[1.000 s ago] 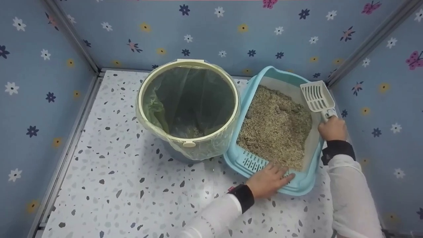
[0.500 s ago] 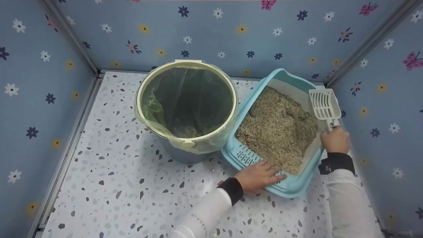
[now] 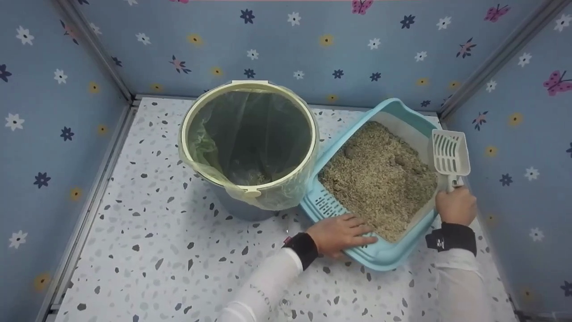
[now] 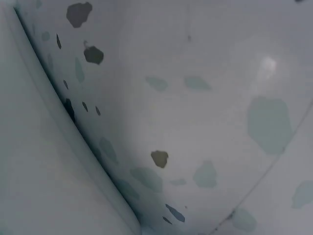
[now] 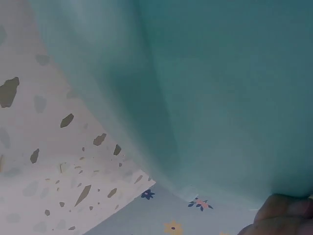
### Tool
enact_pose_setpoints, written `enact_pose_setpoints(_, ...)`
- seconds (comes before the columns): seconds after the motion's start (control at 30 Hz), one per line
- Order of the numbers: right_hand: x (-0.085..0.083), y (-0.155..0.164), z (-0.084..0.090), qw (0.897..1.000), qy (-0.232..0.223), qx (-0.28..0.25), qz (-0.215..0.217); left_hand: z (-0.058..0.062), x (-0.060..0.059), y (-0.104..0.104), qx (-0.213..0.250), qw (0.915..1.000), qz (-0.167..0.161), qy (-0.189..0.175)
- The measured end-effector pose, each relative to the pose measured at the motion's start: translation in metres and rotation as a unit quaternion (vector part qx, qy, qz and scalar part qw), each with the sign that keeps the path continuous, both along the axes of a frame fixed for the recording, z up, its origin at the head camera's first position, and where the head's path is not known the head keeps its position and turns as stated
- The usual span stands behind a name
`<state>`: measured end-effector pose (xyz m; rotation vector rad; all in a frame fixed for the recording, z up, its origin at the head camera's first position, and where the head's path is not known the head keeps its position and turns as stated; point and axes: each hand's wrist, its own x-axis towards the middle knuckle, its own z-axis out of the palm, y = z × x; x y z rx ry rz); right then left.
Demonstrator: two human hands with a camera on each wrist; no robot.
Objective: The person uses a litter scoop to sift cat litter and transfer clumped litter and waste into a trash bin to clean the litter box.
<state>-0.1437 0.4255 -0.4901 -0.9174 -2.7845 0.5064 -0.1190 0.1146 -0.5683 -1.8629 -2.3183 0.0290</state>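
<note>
A light-blue litter box (image 3: 393,256), filled with brown litter (image 3: 380,179), stands on the floor at the right, turned at an angle. Over its near rim, beside the slotted step, my left hand (image 3: 337,233) lies with fingers stretched across the plastic. My right hand (image 3: 456,205) grips the handle of a pale slotted litter scoop (image 3: 450,153) at the box's right rim. The scoop's head points away from me and holds no litter. In the right wrist view, part of my right hand (image 5: 281,215) shows at the lower corner beside the blue box wall (image 5: 225,112).
Left of the box stands a grey bin with a cream rim (image 3: 252,193) and a translucent yellow-green liner (image 3: 272,203), some crumbs at its bottom. Flowered blue wall panels (image 3: 286,49) enclose the speckled white floor (image 3: 147,214) on three sides.
The litter box has turned clockwise, its far end swinging right and toward me. My left hand has moved left with the near rim; the right hand and scoop have shifted right and nearer.
</note>
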Motion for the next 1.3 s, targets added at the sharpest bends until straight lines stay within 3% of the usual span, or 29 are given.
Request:
enact_pose_setpoints(0.3, 0.013, -0.012, -0.002, 0.999, 0.01, -0.019, -0.034, -0.003, -0.006, -0.01, 0.018, 0.9995, -0.025, 0.008)
enact_pose_setpoints(0.47, 0.007, -0.012, 0.002, 1.0, 0.007, 0.015, 0.004, -0.006, -0.008, -0.01, 0.044, 0.9987, -0.026, 0.011)
enact_pose_setpoints(0.6, -0.003, -0.004, 0.01, 0.997, -0.014, 0.053, 0.051, -0.004, -0.005, -0.008, 0.048, 0.9988, -0.006, -0.006)
enact_pose_setpoints(0.77, -0.02, 0.017, 0.018, 0.988, -0.046, 0.088, 0.117, 0.004, 0.012, 0.001, 0.042, 0.9972, 0.04, -0.047)
enact_pose_setpoints(1.03, -0.04, 0.043, 0.021, 0.977, -0.067, 0.124, 0.163, 0.007, 0.064, 0.036, 0.063, 0.9871, 0.128, -0.072)
enact_pose_setpoints(1.17, -0.046, 0.045, 0.023, 0.974, -0.087, 0.125, 0.166, -0.005, 0.08, 0.053, 0.106, 0.9787, 0.174, -0.029)
enact_pose_setpoints(1.3, -0.047, 0.043, 0.024, 0.974, -0.105, 0.113, 0.164, -0.021, 0.08, 0.06, 0.178, 0.9642, 0.189, 0.055)
